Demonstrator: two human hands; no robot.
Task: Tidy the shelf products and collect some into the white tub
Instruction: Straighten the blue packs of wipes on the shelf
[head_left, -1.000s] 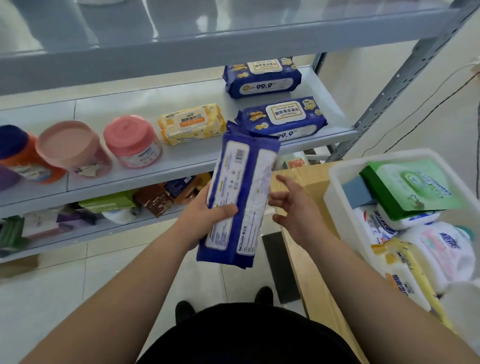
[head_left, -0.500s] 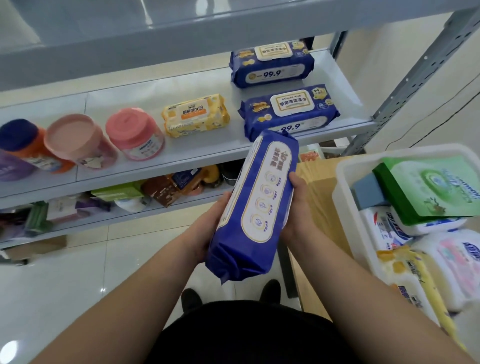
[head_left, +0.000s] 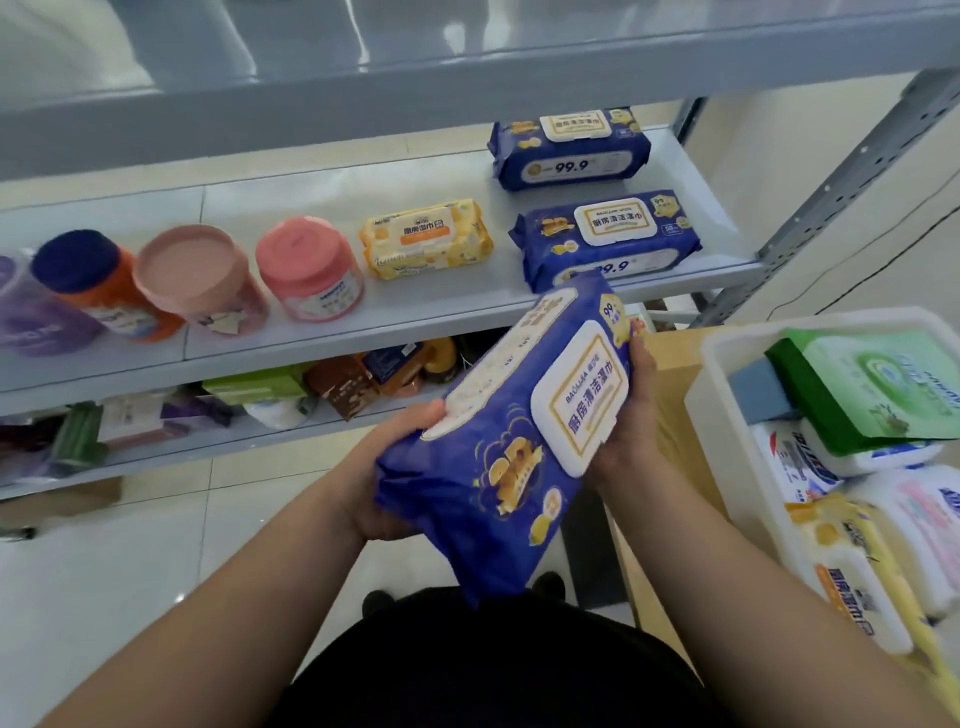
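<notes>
Tilting between both hands, the blue wipes pack (head_left: 519, 431) is gripped by the left hand (head_left: 387, 467) underneath and the right hand (head_left: 631, 415) alongside.

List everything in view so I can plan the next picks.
Blue plastic wet-wipe pack: one, blue with cream lid, held in front of the shelf.
Blue wipe packs on the shelf: two, blue, right end, one behind the other.
Yellow wipe pack: one, yellow, left of them.
Round lidded containers: four, pink, peach, orange, purple, row further left.
Grey metal shelf: one, grey, ahead.
Boxes on the lower shelf: several, mixed, too blurred to count.
White plastic tub: one, white, at right, holding a green pack and others.
Left hand: one, grips the held pack's near end.
Right hand: one, grips its lid side.
</notes>
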